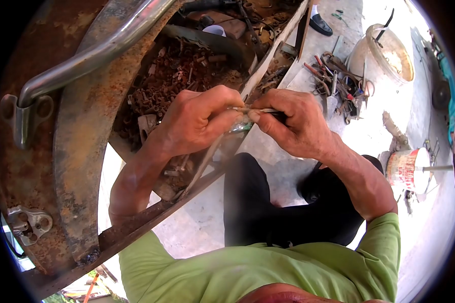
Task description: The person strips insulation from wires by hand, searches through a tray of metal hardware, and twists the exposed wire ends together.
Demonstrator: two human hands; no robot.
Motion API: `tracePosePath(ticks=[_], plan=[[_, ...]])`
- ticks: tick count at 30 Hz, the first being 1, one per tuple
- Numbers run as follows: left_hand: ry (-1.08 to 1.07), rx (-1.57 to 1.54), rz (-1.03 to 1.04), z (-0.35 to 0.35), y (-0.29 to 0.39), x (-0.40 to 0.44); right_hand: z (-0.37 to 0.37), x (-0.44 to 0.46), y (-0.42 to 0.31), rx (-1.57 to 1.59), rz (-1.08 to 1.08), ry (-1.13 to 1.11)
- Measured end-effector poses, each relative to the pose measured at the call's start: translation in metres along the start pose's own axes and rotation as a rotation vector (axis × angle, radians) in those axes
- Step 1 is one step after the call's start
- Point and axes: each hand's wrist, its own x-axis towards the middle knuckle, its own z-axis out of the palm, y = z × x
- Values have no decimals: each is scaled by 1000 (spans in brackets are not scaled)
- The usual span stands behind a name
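Observation:
My left hand [202, 118] is closed in a pinch, thumb against forefinger, on one end of a thin, pale, stick-like piece [246, 109]. At the other end, my right hand [296, 121] pinches it between thumb and forefinger. The piece is too small to name, and the fingers cover much of it. Just below the fingertips lies something shiny and greenish, like clear plastic [241, 124]. Under and left of my left hand is a heap of small rusty metal parts [174, 68] inside a rusty metal frame.
A bent metal tube [93, 63] crosses the rusty panel on the left. On the concrete at the right lie several pliers and hand tools [333, 76], with a whitish bucket [359, 53] beyond and a red-and-white can [407, 169] nearer. Another person's shoe [320, 24] shows at the top.

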Motion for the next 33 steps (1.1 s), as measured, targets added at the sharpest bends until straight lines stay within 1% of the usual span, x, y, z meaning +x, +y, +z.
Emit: tracePosePath(ticks=[2, 5, 8, 11, 14, 15, 18, 19, 23, 26, 27, 28, 30, 31, 33], plan=[[6, 20, 1, 1, -1, -1, 2, -1, 5, 7, -40, 4], [53, 71, 26, 2, 0, 1, 0, 0, 3, 5, -6, -26], [109, 154, 134, 5, -4, 1, -2, 1, -1, 17, 76, -72], [88, 185, 226, 3, -7, -1, -7, 5, -11, 161, 339, -194], [91, 236, 233, 1, -3, -2, 3, 3, -4, 546, 438, -144], [78, 238, 224, 1, -3, -2, -2, 5, -8, 530, 510, -178], [63, 181, 210, 2, -9, -2, -1, 2, -4, 359, 451, -173], [64, 149, 199, 2, -11, -4, 0, 2, -8, 304, 413, -141], [-75, -52, -15, -6, -8, -6, -1, 5, -23, 32, 153, -75], [-93, -95, -69, -9, -8, -6, 3, 2, -17, -83, 59, -26], [-61, -70, -92, -15, -8, -6, 5, 0, -13, -93, 49, 23], [-4, -105, -126, -19, -14, -8, 4, -1, -14, -44, 107, 37], [52, -386, -371, -36, -18, -15, 2, -3, -15, 52, 227, 69], [62, -264, -413, -45, -25, -21, 3, -4, -14, 178, 288, 79], [77, -13, -494, -60, -39, -37, -1, -7, -4, 472, 479, 28]])
